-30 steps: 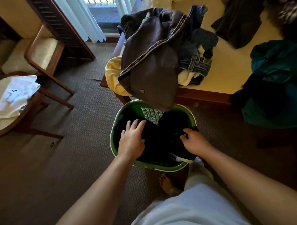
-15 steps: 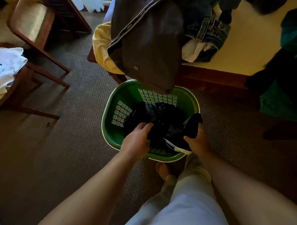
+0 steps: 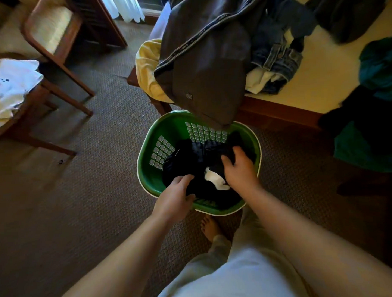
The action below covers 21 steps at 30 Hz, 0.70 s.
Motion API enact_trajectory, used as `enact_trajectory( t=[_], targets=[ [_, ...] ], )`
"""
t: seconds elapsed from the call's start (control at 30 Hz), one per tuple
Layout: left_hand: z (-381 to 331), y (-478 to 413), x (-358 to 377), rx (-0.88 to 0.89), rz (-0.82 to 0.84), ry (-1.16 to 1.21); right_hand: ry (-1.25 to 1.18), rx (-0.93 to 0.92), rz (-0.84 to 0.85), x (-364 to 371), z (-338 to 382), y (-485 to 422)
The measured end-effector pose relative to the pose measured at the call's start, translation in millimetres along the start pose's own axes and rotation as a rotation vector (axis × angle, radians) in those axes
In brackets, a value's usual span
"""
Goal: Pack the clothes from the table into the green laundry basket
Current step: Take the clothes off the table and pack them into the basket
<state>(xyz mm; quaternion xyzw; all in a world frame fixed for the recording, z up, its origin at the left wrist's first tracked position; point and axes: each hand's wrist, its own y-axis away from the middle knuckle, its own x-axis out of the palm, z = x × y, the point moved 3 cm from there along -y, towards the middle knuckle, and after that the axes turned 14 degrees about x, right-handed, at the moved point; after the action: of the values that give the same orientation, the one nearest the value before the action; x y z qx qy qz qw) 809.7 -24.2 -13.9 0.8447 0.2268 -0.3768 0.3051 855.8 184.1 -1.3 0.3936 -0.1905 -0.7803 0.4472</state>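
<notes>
While tucking dark clothes [image 3: 202, 154] into green laundry basket [image 3: 167, 131] | left hand [image 3: 176, 198] and right hand [image 3: 238, 169] both gripping that cloth | left to pack, 12 to 2 o'clock on tabletop [image 3: 321, 77]: brown jacket [image 3: 206, 81], jeans [image 3: 276, 52], teal clothes [image 3: 378, 64]

head-worn view, steeply downward, close above basket [image 3: 151, 178]

Reaches forward and down with both bare forearms, which rise from the bottom of the frame toward its centre. Holds the left hand [image 3: 175, 194] just left of centre, back up, wrist straight, fingers curled with the thumb below them, pinching a fold of dark cloth [image 3: 192, 157]. Sets the right hand [image 3: 239, 169] slightly higher and to the right, palm down, fingers bent and dug into the same dark cloth, thumb toward the left hand. Holds the hands near each other, not touching.
</notes>
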Motion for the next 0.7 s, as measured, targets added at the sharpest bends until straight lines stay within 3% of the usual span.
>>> enact_trajectory(
  t=[0.13, 0.4, 0.57, 0.7],
  targets=[
    [1.5, 9.2, -5.2, -0.055, -0.047, 0.043, -0.083, -0.088, 0.106, 10.5, 35.2, 6.2],
    [1.1, 13.0, -8.2, -0.075, -0.081, 0.09, 0.159, 0.153, 0.026, 5.9, -37.5, -1.3],
    [-13.0, 3.6, -16.3, -0.01, -0.089, 0.099, 0.227, -0.076, 0.116, 1.9, -21.0, 22.4],
    [-40.0, -16.5, -45.7, 0.096, -0.196, 0.071, 0.267, -0.262, 0.095, -6.9, 18.9, 46.4]
  ],
)
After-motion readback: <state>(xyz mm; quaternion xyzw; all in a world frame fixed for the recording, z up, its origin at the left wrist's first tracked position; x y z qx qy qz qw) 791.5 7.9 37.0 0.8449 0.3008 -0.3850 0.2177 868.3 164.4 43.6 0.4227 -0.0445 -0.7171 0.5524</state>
